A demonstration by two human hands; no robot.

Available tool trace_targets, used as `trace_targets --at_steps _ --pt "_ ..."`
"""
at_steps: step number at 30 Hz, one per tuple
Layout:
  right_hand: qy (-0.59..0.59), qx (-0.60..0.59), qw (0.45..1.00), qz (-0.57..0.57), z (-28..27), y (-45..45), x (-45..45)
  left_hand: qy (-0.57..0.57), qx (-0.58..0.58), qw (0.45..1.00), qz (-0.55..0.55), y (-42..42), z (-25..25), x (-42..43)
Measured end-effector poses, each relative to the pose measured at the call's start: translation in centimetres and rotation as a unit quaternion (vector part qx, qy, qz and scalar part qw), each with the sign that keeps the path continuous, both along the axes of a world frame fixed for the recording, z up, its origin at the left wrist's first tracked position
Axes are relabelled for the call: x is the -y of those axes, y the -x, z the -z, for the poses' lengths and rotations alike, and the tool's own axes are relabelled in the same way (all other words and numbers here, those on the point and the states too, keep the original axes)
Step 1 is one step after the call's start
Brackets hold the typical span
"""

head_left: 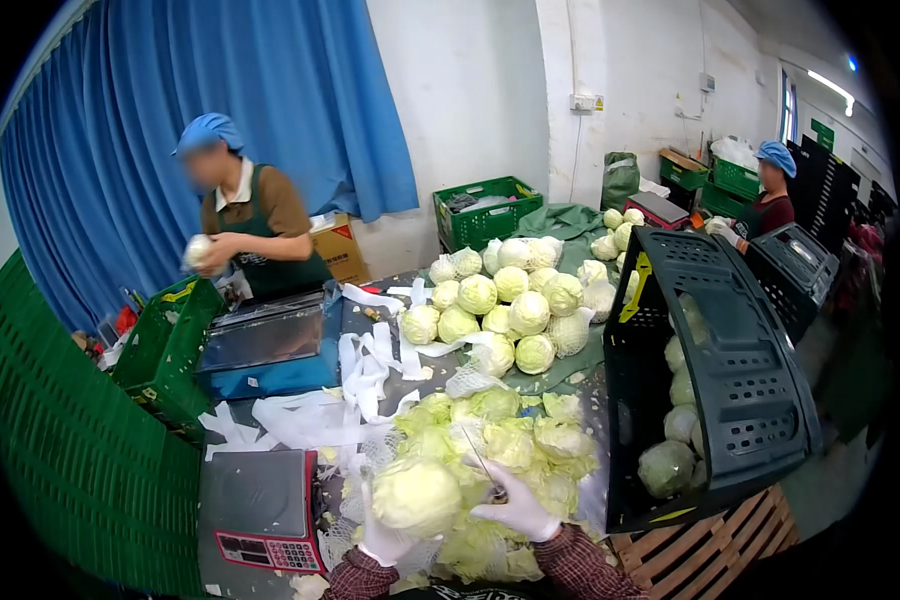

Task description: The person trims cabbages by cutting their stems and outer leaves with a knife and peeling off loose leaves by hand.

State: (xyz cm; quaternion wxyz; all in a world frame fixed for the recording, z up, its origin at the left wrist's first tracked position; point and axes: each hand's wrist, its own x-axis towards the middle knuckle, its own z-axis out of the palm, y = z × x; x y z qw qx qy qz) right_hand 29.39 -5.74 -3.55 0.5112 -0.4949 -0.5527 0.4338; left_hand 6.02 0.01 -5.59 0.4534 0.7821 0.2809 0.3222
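My left hand [380,538], in a white glove, supports a pale green cabbage [417,496] from its left side and below. A knife [478,456] is gripped in my gloved right hand [523,508], its thin blade pointing up and to the left, just right of the cabbage. Blade and cabbage look apart. Loose cabbage leaves [510,440] lie in a heap under and beyond both hands. Farther back on the table is a pile of whole cabbages [511,284], some in white foam netting.
A scale [262,500] stands at left near white foam strips [368,372]. A tipped black crate [745,370] holding wrapped cabbages is at right above a wooden pallet [715,545]. One co-worker [260,215] holds a cabbage across the table; another person [773,195] stands far right.
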Motion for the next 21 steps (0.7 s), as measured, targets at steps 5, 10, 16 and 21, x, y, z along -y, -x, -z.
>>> trace_targets --at_steps 5,10,16,21 --pt "0.132 -0.482 0.862 -0.083 5.8 0.7 -0.5 0.468 0.219 0.815 0.262 2.3 -5.3 -0.1" --pt "0.169 -0.616 0.769 -0.009 4.6 2.9 -0.2 0.129 0.058 0.989 -0.030 1.0 -2.8 -2.3" --pt "0.252 -0.443 0.855 0.091 5.0 2.7 0.1 0.139 0.151 0.979 0.016 -3.8 -2.8 -1.4" --pt "0.163 0.024 0.978 0.130 4.0 -0.9 1.1 0.227 0.161 0.960 0.006 -4.3 -0.1 -1.1"
